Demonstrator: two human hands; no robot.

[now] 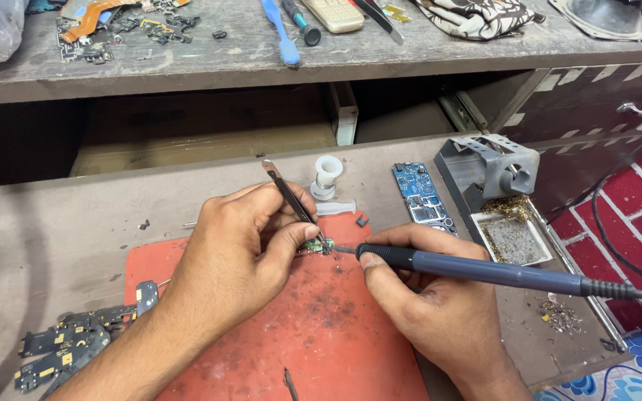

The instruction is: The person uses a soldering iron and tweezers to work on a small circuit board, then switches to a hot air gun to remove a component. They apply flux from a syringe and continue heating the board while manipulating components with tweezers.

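A tiny green circuit board (316,245) sits at the upper edge of a scorched red work mat (313,327), near the middle of the grey bench (53,223). The left hand (239,249) has its fingers pressed together around dark metal tweezers (291,199), whose tips pin the little board down so it cannot slide. The right hand (425,304) is clamped pen-style around a dark blue soldering iron (477,271), its fine tip touching, or very nearly touching, the board's right edge; the joint itself is too small to make out. Both wrists rest low on the mat, which would steady such fine work.

Just behind the hands lie a small white plastic tube (336,208) and a white spool (328,174). To their right is a blue phone circuit board (421,197), then a grey metal iron stand (495,167) with a tray of brass cleaning wool, kept within easy reach of the iron. The iron's black cable trails off right. Dark phone parts (65,345) are heaped at the mat's left. On the shelf (209,63) above lie a blue pry tool (280,33) and a beige keypad phone (334,15).
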